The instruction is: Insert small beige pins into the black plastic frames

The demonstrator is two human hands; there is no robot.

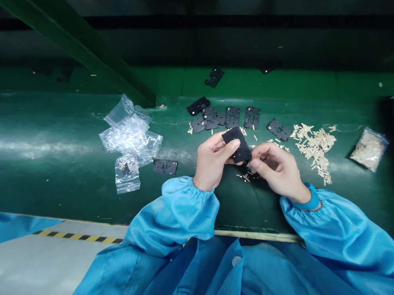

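My left hand [211,159] grips a flat black plastic plate [236,145], thumb on its upper face and fingers beneath. The plate is tilted above the table, its plain side with a few small holes toward me. At its lower right corner, my right hand [274,168] has thumb and forefinger pinched together. What lies between those fingertips is too small and hidden to make out. Under the hands, several tiny pale pieces [244,177] are scattered. Just beyond them lie more black plates [232,117] with square cut-outs, some overlapping, and one separate plate [279,130] farther right.
Right of my hands spreads a heap of cream-coloured strips [316,146], with a filled clear bag [369,148] beyond it. Clear plastic bags [129,133] pile up at the left, near another black plate [165,166]. A green metal beam [90,51] slants down to the table.
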